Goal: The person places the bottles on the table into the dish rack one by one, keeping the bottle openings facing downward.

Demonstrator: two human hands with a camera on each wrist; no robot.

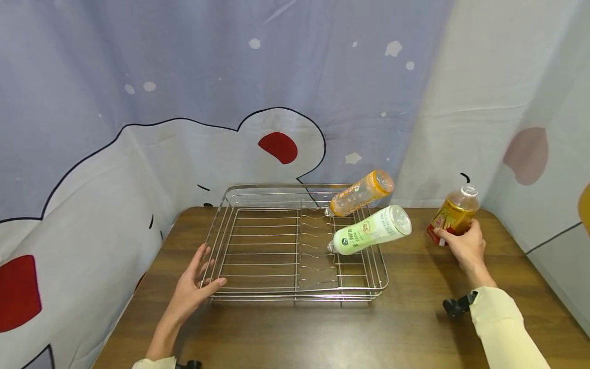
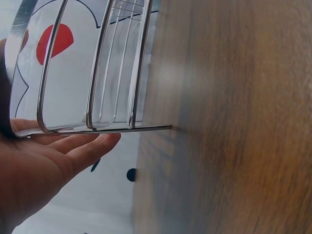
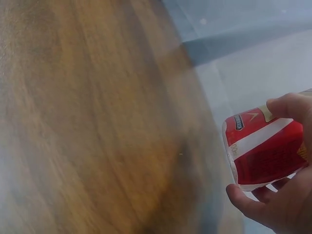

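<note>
A chrome wire dish rack (image 1: 258, 289) stands on the wooden table. My left hand (image 1: 195, 279) holds its left front corner, thumb over the rim and fingers along the outside, as the left wrist view also shows. At the right, my right hand (image 1: 467, 246) grips a plastic drink bottle (image 1: 454, 215) with a yellow and red label and a white cap. In the right wrist view the red base of this bottle (image 3: 268, 148) appears raised off the table. Two bottles lean neck-down in the rack's right part: an orange-labelled bottle (image 1: 361, 195) and a pale green bottle (image 1: 371, 230).
The brown table (image 1: 322, 338) reaches back to a patterned curtain (image 1: 207, 66) and a side curtain at the right. Inside the rack, wavy wire dividers (image 1: 318, 254) run front to back, left of the bottle necks.
</note>
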